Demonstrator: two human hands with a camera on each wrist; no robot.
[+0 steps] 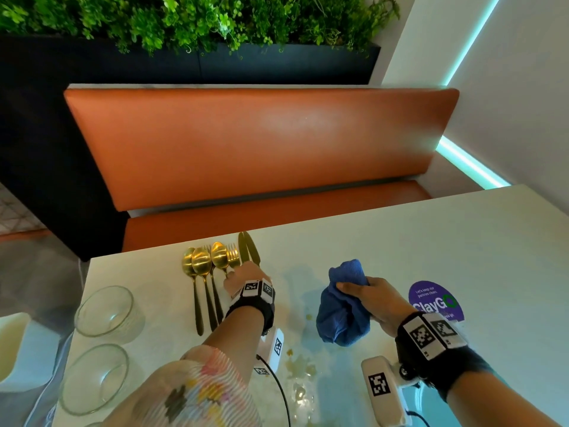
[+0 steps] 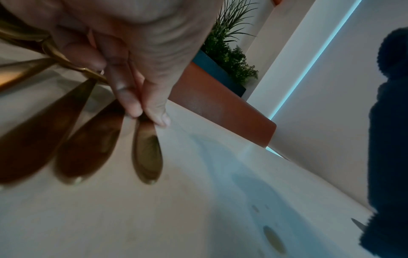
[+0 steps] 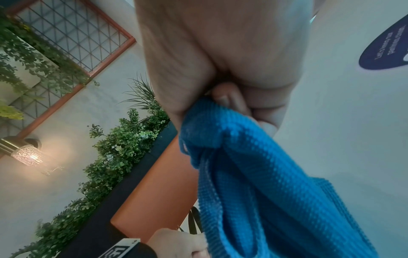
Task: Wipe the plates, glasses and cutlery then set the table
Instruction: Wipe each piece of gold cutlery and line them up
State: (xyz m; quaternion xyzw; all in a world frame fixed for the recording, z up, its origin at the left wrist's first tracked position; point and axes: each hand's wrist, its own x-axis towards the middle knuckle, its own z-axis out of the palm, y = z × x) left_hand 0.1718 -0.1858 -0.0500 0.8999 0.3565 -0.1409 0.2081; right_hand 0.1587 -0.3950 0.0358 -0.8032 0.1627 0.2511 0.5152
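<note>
Gold cutlery lies in a row at the far left of the white table (image 1: pixel 400 241): spoons (image 1: pixel 201 260), forks (image 1: pixel 233 257) and knives (image 1: pixel 249 251). My left hand (image 1: pixel 238 272) reaches over the knife and fork handles. In the left wrist view its fingertips (image 2: pixel 132 104) pinch one gold handle (image 2: pixel 148 157) at the right of the row; which piece it belongs to is hidden. My right hand (image 1: pixel 357 288) grips a bunched blue cloth (image 1: pixel 345 303) above the table's middle, with its fingers (image 3: pixel 232 103) curled into the cloth (image 3: pixel 264 174).
Two clear glass bowls (image 1: pixel 104 309) (image 1: pixel 95 377) stand near the table's left edge. Yellowish food stains (image 1: pixel 298 365) mark the tabletop between my arms. A purple round sticker (image 1: pixel 437 300) is at the right. An orange bench (image 1: pixel 261 143) runs behind the far edge.
</note>
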